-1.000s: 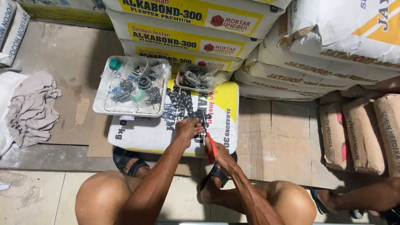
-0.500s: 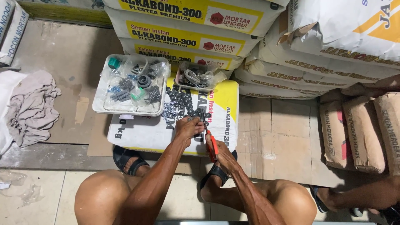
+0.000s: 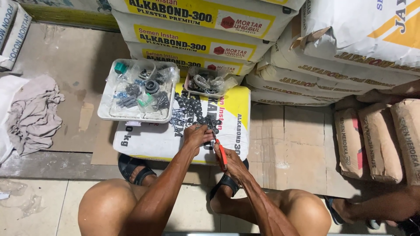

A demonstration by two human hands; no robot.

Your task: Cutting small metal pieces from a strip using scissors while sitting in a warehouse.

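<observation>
The head view looks down on a stack of cement sacks (image 3: 197,26), and in front of it lies one flat white and yellow sack (image 3: 175,135) serving as a worktop. On the far left part of that sack rests a white tray (image 3: 105,114) of bagged small hardware, with a smaller container (image 3: 205,83) beside it and loose dark screws and washers (image 3: 190,109) scattered nearer the person. At the near edge of the sack, the right hand (image 3: 229,161) is wrapped closed around the red-handled pliers (image 3: 217,140), whose long axis runs from the hand away toward the stack, nose pointing at the screws. The pliers look stiff and fairly heavy, best gripped by the red handles. The left hand (image 3: 197,134) is curled shut, pinching a small metal piece that is too small to identify.
</observation>
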